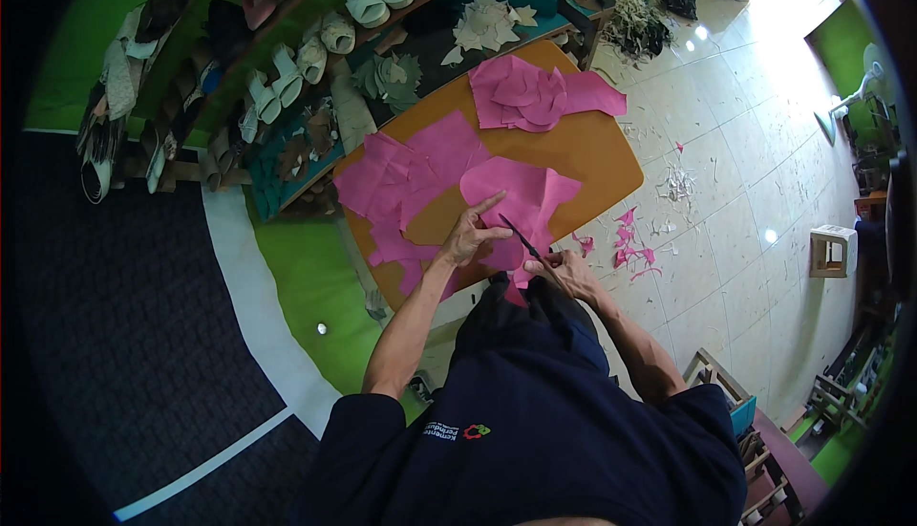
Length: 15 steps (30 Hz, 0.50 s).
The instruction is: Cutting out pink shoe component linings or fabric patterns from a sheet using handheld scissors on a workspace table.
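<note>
My right hand (pixel 571 273) is closed round a pair of scissors (pixel 531 246), whose dark blades point up and left over a pink sheet (pixel 516 187). This sheet has a curved edge and looks like thin leather or fabric. My left hand (pixel 464 237) is at its left edge, index finger and thumb stretched apart over the pink material; the other fingers are partly hidden. More pink sheets (pixel 411 168) overlap on the left side of the orange-brown table (pixel 592 158). A pile of cut pink pieces (pixel 521 96) lies at its far end. A small pink scrap (pixel 516 295) hangs near my lap.
Racks with shoes (pixel 287 77) stand at the left, beside piles of green pieces (pixel 390 82) and cream pieces (pixel 487 24). Pink offcuts (pixel 630 244) and white scraps (pixel 678 182) litter the tiled floor. A white stool (pixel 833 251) and a fan (pixel 864 86) are at the right.
</note>
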Available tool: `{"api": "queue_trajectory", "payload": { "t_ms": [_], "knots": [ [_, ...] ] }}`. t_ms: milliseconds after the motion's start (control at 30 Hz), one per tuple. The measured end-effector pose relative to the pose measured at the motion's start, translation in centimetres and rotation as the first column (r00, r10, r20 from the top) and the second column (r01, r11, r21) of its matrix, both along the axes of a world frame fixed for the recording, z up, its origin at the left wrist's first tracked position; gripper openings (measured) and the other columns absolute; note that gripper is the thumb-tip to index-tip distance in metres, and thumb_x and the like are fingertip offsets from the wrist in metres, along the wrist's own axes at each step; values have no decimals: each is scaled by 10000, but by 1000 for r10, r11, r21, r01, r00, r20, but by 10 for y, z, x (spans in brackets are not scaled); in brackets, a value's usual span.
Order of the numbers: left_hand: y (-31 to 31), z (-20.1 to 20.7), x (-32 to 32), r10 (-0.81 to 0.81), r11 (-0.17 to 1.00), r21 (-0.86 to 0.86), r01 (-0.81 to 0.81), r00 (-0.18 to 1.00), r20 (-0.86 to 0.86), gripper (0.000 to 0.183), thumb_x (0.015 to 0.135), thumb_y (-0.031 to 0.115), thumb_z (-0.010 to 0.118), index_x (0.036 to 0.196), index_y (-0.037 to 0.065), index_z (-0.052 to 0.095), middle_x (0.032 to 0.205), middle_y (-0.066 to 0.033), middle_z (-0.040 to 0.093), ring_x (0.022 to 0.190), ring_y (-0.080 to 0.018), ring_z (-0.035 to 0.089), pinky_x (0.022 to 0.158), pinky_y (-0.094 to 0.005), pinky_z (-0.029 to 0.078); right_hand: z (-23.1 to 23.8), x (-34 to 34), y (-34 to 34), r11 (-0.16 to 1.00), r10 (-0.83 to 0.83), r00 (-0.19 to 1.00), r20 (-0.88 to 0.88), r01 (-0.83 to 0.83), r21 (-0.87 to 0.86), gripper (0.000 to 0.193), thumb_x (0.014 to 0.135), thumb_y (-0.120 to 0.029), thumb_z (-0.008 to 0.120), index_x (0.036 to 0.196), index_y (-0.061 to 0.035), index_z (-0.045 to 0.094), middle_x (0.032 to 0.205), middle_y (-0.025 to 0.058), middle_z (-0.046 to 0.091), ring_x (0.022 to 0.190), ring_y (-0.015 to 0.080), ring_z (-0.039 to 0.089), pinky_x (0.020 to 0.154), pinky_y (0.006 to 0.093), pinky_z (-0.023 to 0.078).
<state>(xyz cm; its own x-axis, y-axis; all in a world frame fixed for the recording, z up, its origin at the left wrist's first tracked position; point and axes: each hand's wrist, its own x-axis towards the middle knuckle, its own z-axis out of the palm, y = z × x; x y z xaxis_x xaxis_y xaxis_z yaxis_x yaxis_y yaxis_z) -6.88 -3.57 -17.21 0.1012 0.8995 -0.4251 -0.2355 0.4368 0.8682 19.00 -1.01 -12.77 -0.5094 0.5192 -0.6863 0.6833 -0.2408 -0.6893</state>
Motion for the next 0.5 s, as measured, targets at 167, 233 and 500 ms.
{"api": "queue_trajectory", "payload": {
  "t_ms": [167,233,500],
  "knots": [
    [3,21,4,4,1000,6,-5,995,99,865,745,-43,767,1520,88,405,934,-33,683,769,-124,674,827,-271,546,-5,1,-1,979,-90,984,-156,59,-196,745,842,-730,584,857,8,686,730,99,658,689,209,636,662,370,489],
    [3,22,2,-18,1000,-3,19,997,78,870,738,-49,762,1518,88,404,1126,-98,679,977,-178,691,971,-318,522,-7,-1,-5,986,-102,982,-162,79,-145,696,871,-693,569,805,-5,652,689,66,605,642,185,596,620,353,459],
    [5,31,7,-33,999,41,36,997,-71,842,782,-36,729,1536,110,385,642,94,521,574,-10,492,684,-189,478,-5,0,-4,992,-119,988,-96,115,-52,802,784,-769,619,822,28,701,665,98,641,659,210,630,640,369,483]
  ]
}}
